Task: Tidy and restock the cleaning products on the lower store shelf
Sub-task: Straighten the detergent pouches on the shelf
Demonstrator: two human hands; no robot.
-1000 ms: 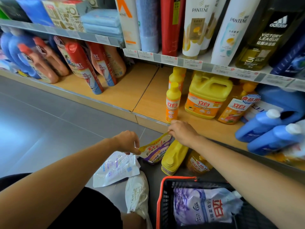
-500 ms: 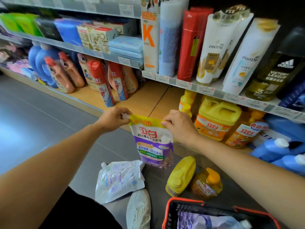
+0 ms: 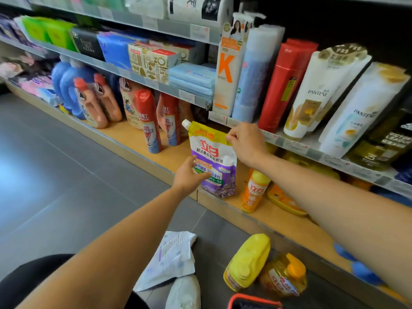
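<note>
Looks like the restocking bit is underway, with one pouch (image 3: 214, 159) being stood on the lower shelf (image 3: 133, 139). Red spray cans (image 3: 148, 123) are parked up-left of the left hand (image 3: 189, 175). That hand is loose, with the fingers laid flat-ish against the pouch's lower front to steady it, and nothing is gripped there. The pouch is kept upright right at the shelf's front edge. Whether its base is actually down on the board can't be told. Its top corner is pinched by the right hand (image 3: 246, 142), and a small orange bottle (image 3: 254, 190) stands just below-right of that hand. Next up, probably: the pouch gets slid back from the edge, is checked so it won't flop, then is let go. More stock is left on the floor below both hands, a white pouch (image 3: 171, 257) and a yellow bottle (image 3: 247, 262).
</note>
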